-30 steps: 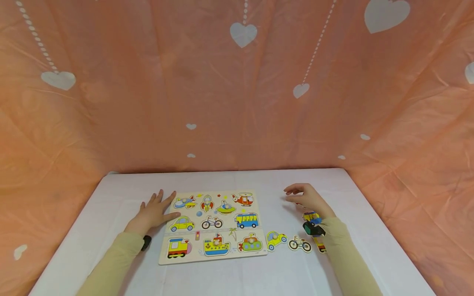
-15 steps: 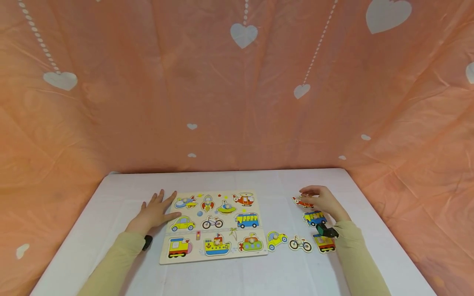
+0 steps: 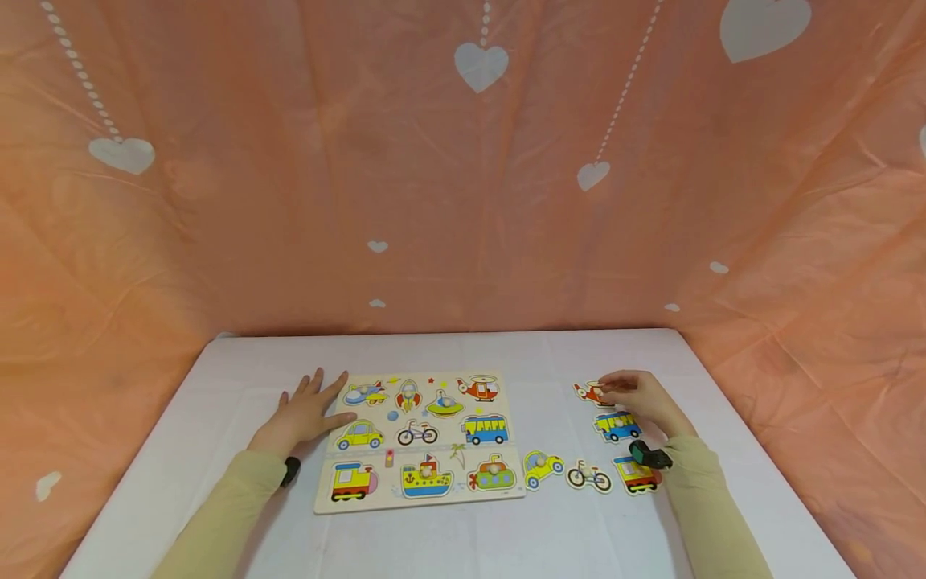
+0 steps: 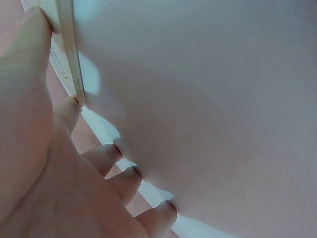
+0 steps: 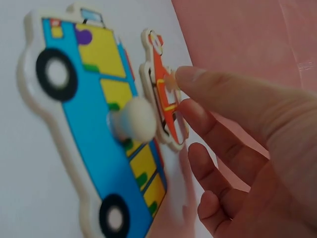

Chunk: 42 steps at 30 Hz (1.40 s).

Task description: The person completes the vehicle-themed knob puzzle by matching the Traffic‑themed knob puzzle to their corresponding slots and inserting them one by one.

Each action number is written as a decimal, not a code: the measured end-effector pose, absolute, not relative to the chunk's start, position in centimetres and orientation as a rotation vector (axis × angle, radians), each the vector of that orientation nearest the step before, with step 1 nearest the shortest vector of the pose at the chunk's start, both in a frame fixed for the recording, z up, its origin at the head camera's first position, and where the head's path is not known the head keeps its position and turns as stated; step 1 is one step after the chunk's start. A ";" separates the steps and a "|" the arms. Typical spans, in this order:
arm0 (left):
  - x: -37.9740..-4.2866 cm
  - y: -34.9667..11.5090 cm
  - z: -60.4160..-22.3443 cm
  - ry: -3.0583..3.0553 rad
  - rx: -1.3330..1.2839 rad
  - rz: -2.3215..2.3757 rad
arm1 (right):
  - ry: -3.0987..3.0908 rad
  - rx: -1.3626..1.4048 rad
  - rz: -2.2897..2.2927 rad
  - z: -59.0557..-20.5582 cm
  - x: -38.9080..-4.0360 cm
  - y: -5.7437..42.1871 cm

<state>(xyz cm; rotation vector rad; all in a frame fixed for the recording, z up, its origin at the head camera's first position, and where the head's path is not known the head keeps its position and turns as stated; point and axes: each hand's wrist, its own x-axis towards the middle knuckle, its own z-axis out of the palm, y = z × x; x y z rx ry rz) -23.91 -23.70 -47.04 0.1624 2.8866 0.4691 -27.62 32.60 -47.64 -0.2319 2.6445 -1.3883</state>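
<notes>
Red-and-white wooden helicopter puzzle piece [image 3: 587, 394] lies on the white cloth-covered surface [image 3: 550, 531], right hand [image 3: 642, 400] curved over it, thumb and index at its knob [image 5: 170, 82]; can't tell if they pinch. Blue-and-yellow wooden bus piece [image 3: 610, 431] just beside, nearer the person. Left hand [image 3: 298, 416] spread, fingers extended, thumb on left edge of the pale rectangular wooden puzzle board [image 3: 449, 431].
</notes>
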 end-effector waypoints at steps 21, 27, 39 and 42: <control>-23.6 -23.7 -47.0 2.885 0.165 0.501 | 2.633 -0.126 -1.322 -48.0 -27.9 31.9; -23.8 -23.7 -47.1 2.888 0.155 0.500 | 2.525 -0.005 -1.434 -48.2 -28.1 31.6; -23.8 -23.8 -47.3 2.884 0.156 0.496 | 2.522 -0.010 -1.394 -48.0 -28.4 31.7; -23.8 -23.9 -47.4 2.883 0.154 0.506 | 2.510 0.029 -1.403 -48.0 -28.5 31.6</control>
